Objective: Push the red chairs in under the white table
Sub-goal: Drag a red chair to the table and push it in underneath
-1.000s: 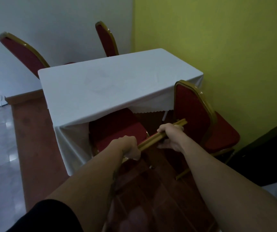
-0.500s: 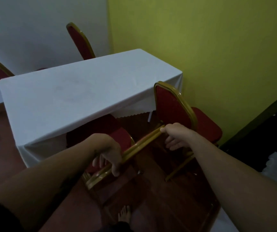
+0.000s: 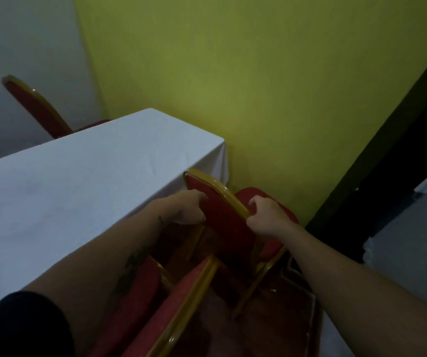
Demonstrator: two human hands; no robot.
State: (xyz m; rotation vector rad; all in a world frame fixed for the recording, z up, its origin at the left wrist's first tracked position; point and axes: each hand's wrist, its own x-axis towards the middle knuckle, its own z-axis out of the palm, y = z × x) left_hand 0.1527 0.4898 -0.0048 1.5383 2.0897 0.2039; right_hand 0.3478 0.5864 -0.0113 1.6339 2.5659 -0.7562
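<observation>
A white-clothed table [image 3: 78, 186] fills the left of the view. At its near right corner stands a red chair with a gold frame [image 3: 222, 215], turned sideways, its seat pointing toward the yellow wall. My left hand [image 3: 186, 208] grips the left edge of its backrest and my right hand [image 3: 265, 217] grips the right edge. Below my arms a second red chair [image 3: 181, 302] sits with its seat under the table and only its backrest showing. A third red chair [image 3: 35, 106] stands at the table's far side.
The yellow wall [image 3: 258, 86] runs close behind the held chair. A dark door frame [image 3: 387, 163] slants down the right side. Red-brown wooden floor [image 3: 271, 325] shows beneath the chairs, with a paler surface at the far right.
Both hands let go of the near chair's backrest and moved to the right-hand chair, gripping its backrest. The view swung right, and the near chair now sits further under the table.
</observation>
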